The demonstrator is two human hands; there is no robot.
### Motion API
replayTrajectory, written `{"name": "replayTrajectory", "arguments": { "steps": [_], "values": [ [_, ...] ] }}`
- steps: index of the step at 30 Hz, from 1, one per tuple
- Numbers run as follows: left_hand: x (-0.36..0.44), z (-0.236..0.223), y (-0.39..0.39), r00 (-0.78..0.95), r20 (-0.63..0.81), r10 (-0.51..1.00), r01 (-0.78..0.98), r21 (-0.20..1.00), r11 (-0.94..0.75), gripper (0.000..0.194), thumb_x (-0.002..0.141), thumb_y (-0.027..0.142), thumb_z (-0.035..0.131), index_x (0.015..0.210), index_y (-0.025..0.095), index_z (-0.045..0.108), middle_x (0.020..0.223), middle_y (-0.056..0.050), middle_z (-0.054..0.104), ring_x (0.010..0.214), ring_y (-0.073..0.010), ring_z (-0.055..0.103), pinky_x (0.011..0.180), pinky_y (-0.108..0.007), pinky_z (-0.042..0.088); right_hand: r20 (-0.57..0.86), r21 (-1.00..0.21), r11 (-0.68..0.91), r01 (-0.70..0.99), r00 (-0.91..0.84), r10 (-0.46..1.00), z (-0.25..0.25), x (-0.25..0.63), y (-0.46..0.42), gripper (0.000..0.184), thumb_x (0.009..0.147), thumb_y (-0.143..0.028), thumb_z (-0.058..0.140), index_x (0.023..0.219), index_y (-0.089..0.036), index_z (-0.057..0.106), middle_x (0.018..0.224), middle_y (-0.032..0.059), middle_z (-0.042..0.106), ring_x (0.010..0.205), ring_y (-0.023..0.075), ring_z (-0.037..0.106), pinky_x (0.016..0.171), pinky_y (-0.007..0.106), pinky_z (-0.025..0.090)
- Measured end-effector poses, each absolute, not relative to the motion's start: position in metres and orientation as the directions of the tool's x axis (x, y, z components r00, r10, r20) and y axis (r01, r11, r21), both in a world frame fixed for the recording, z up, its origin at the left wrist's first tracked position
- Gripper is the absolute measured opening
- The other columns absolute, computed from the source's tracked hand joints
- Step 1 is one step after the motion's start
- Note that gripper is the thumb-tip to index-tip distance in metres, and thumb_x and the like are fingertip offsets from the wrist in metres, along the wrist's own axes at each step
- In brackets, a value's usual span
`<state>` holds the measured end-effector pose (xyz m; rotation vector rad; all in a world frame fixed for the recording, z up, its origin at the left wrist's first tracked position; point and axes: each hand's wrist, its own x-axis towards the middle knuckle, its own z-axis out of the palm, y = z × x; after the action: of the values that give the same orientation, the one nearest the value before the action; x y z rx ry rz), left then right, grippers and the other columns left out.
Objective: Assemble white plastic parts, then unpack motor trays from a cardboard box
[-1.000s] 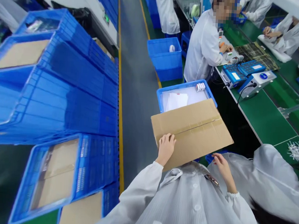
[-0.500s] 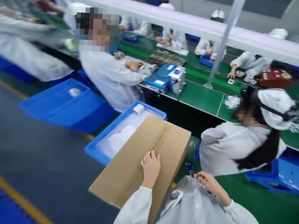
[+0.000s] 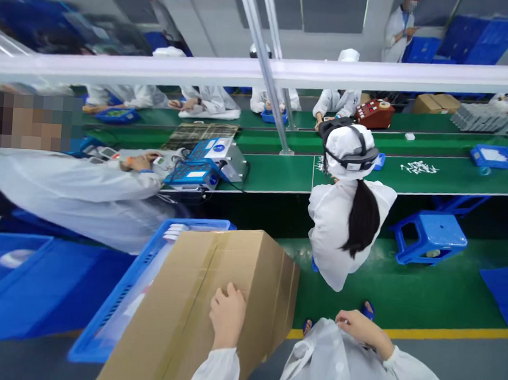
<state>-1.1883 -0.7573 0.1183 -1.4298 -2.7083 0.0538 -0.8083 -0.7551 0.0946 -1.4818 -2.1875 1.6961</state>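
A large brown cardboard box (image 3: 178, 300), its top seam taped, stands at my lower left. My left hand (image 3: 228, 314) rests on top of it near the right edge, fingers bent and slightly apart, gripping nothing. Under and behind the box lies a blue plastic crate (image 3: 99, 332) with white parts and a clear sheet inside; the box hides part of it. At my waist, my right hand (image 3: 362, 329) has its fingertips pinched on the front of my white coat (image 3: 333, 372).
A co-worker in white (image 3: 349, 219) sits ahead at the green workbench (image 3: 276, 177); another (image 3: 86, 185) works at left beside blue devices (image 3: 195, 172). Blue bins (image 3: 58, 293) stand at left, a blue stool (image 3: 440, 233) at right. A yellow line (image 3: 447, 335) crosses the floor.
My view has swung right and levelled, so the bench runs straighter across. My left hand has shifted toward the box's right edge. The right hand stays at the coat.
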Motion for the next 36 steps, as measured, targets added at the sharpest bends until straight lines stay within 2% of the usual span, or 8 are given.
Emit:
{"name": "replayTrajectory", "arguments": {
  "steps": [2,4,6,9,15,23,29,36],
  "values": [
    [-1.142,0.126,-0.753,-0.507,-0.011,0.862,0.858,-0.105,0.503,0.045,0.101,0.025,0.032,0.132,0.006,0.06,0.13,-0.027,0.057,0.112,-0.0371,0.063,0.081,-0.045,0.056,-0.482,-0.761,-0.015,0.649,-0.55,0.682,0.094,-0.779,-0.744,0.031,0.086,-0.022,0.048,0.101,-0.02,0.076,0.1,0.0082,0.075,0.093,0.024,0.068,0.084,0.03,0.047],
    [-1.075,0.128,-0.744,-0.416,-0.212,0.884,0.91,-0.099,0.404,0.052,0.102,0.023,0.022,0.141,0.005,0.05,0.133,-0.029,0.055,0.113,-0.0364,0.064,0.085,-0.045,0.055,-0.463,-0.763,-0.015,0.646,-0.529,0.711,0.093,-0.738,-0.732,0.031,0.084,-0.021,0.05,0.102,-0.022,0.076,0.101,0.0066,0.076,0.093,0.0235,0.069,0.084,0.03,0.047],
    [-0.994,0.122,-0.73,-0.199,-0.517,0.833,0.966,0.04,0.255,0.055,0.102,0.018,0.015,0.148,0.004,0.04,0.135,-0.028,0.056,0.115,-0.0317,0.065,0.092,-0.043,0.052,-0.453,-0.754,-0.037,0.656,-0.478,0.752,0.092,-0.683,-0.721,0.031,0.085,-0.021,0.05,0.103,-0.024,0.075,0.1,0.0051,0.076,0.092,0.0224,0.069,0.083,0.029,0.047],
    [-0.861,0.104,-0.704,0.11,-0.658,0.745,0.972,0.228,0.058,0.045,0.1,0.02,0.036,0.142,0.019,0.05,0.131,-0.014,0.064,0.116,-0.0228,0.066,0.093,-0.03,0.051,-0.456,-0.705,-0.1,0.702,-0.341,0.822,0.092,-0.584,-0.709,0.032,0.086,-0.021,0.047,0.104,-0.021,0.074,0.1,0.0078,0.075,0.092,0.0238,0.069,0.084,0.031,0.047],
    [-0.662,0.085,-0.637,0.443,-0.629,0.639,0.886,0.414,-0.207,0.042,0.099,0.022,0.035,0.137,0.019,0.053,0.13,-0.015,0.064,0.121,-0.0259,0.063,0.101,-0.036,0.048,-0.485,-0.612,-0.224,0.759,-0.136,0.864,0.1,-0.422,-0.698,0.031,0.088,-0.019,0.045,0.101,-0.018,0.073,0.101,0.0111,0.074,0.096,0.0253,0.068,0.085,0.033,0.046],
    [-0.579,0.058,-0.53,0.542,-0.631,0.556,0.838,0.46,-0.295,0.037,0.095,0.019,0.039,0.126,0.022,0.06,0.126,-0.009,0.067,0.121,-0.0202,0.062,0.104,-0.029,0.045,-0.525,-0.63,-0.283,0.723,-0.128,0.841,0.076,-0.344,-0.619,0.03,0.086,-0.02,0.053,0.106,-0.021,0.074,0.109,0.0098,0.074,0.107,0.0268,0.067,0.094,0.035,0.047],
    [-0.537,0.031,-0.4,0.479,-0.573,0.665,0.872,0.397,-0.287,0.049,0.09,0.013,0.04,0.136,0.017,0.055,0.138,-0.014,0.056,0.128,-0.0244,0.055,0.109,-0.035,0.041,-0.471,-0.7,-0.263,0.664,-0.153,0.869,0.071,-0.288,-0.473,0.041,0.085,-0.024,0.056,0.124,-0.024,0.069,0.13,0.0091,0.065,0.103,0.0226,0.067,0.101,0.034,0.048],
    [-0.437,0.029,-0.174,0.543,-0.461,0.702,0.835,0.38,-0.397,0.065,0.085,0.014,0.044,0.15,0.017,0.044,0.163,-0.013,0.03,0.154,-0.0252,0.024,0.121,-0.038,0.03,-0.351,-0.772,-0.319,0.55,0.05,0.935,0.086,-0.213,-0.245,0.048,0.084,-0.023,0.055,0.131,-0.018,0.063,0.148,0.0141,0.05,0.135,0.0259,0.05,0.115,0.04,0.038]
  ]
}}
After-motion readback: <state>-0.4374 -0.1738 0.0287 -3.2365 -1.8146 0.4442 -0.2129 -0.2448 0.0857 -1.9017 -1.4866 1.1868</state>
